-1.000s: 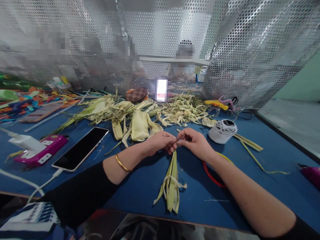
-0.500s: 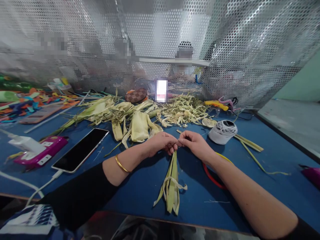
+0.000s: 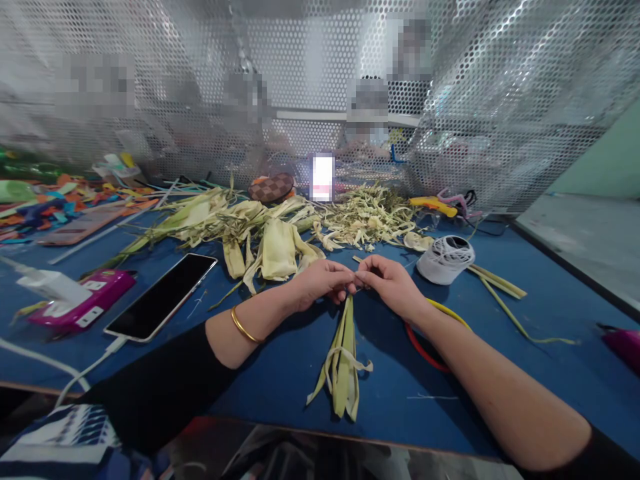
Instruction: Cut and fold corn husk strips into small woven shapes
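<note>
- My left hand (image 3: 345,285) has its fingertips drawn in narrow on the top of a bundle of long, flat, pale green dried husk strips (image 3: 343,360).
- My right hand (image 3: 366,277) keeps thumb and forefinger pinched right at the left fingertips; whether anything fine sits in that pinch, I cannot tell from my view.
- The bundle hangs down toward me from the fingers, over the blue flat-topped counter (image 3: 390,413), with a curled pale strip across its middle and its lower ends fanned out.
- Beyond my hands I see a heap of broad, cream-yellow dried husks (image 3: 279,250), and to its right a pile of thin, shredded, pale green strips (image 3: 373,217).
- A wound ball of white string (image 3: 445,260) sits to the right of my right hand, near some loose narrow straw-coloured strips (image 3: 500,281).
- A red and yellow thin ring (image 3: 425,350) lies partly under my right forearm.
- Over on the left, a black-screened smartphone (image 3: 163,297) lies beside a magenta plastic power strip (image 3: 83,303).
</note>
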The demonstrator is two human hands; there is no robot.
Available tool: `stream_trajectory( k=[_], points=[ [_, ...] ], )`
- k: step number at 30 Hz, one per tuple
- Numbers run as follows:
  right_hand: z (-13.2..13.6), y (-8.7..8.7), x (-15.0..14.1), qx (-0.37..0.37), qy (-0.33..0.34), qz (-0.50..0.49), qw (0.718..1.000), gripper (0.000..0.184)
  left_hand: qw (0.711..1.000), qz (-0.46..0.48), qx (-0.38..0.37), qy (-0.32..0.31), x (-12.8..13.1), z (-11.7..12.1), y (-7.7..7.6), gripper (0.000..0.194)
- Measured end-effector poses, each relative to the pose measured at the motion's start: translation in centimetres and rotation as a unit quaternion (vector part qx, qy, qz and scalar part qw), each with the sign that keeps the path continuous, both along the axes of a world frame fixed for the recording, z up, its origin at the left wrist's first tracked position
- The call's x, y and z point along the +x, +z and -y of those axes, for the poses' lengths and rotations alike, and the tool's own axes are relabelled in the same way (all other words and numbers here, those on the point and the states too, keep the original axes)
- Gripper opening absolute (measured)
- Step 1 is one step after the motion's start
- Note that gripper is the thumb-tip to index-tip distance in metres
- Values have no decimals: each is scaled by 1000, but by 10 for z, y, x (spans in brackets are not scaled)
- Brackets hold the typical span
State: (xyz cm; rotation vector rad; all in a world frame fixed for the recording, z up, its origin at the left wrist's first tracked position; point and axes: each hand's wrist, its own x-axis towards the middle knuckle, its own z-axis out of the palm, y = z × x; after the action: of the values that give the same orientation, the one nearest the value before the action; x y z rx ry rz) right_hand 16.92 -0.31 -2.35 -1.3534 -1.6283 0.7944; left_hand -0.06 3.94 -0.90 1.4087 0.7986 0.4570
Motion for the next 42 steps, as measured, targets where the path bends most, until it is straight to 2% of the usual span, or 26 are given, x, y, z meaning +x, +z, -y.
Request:
stream_trajectory(
  k=[7, 9, 12, 15, 16, 19, 23, 26, 29, 35, 42],
  points=[
    [5, 8, 0, 111, 46, 104, 987, 15, 998, 23, -30, 49, -1, -4, -1, 11],
    [7, 11, 1, 121, 62, 124, 983, 14, 997, 20, -39, 59, -1, -3, 0, 11],
    [6, 13, 3, 89, 79, 101, 988, 14, 997, 11, -40, 65, -2, -2, 1, 12],
    [3, 12, 6, 35, 68, 9, 997, 8, 999, -1, -13, 49, -4, -3, 2, 16],
    [2, 10, 6, 21, 60, -22, 998, 11, 999, -5, 2, 38, -4, -4, 2, 17],
    [-1, 3, 5, -23, 74, -66, 995, 35, 999, -14, 51, 14, -6, -6, 1, 16],
    [-2, -6, 4, -28, 116, 0, 993, 52, 996, -20, 90, 15, -6, -8, 1, 11],
    [-2, -9, 6, 3, 111, 67, 992, 53, 993, -24, 113, 21, -5, -9, 2, 9],
    [-2, -8, 7, 20, 100, 91, 991, 50, 986, -33, 163, 29, -4, -9, 2, 7],
    [-1, -5, 6, 27, 75, 99, 992, 44, 933, -95, 346, 39, -4, -5, 1, 15],
    [4, 0, 1, 41, 73, 108, 991, 33, 831, -201, 515, 61, -4, 3, 0, 18]
  ],
)
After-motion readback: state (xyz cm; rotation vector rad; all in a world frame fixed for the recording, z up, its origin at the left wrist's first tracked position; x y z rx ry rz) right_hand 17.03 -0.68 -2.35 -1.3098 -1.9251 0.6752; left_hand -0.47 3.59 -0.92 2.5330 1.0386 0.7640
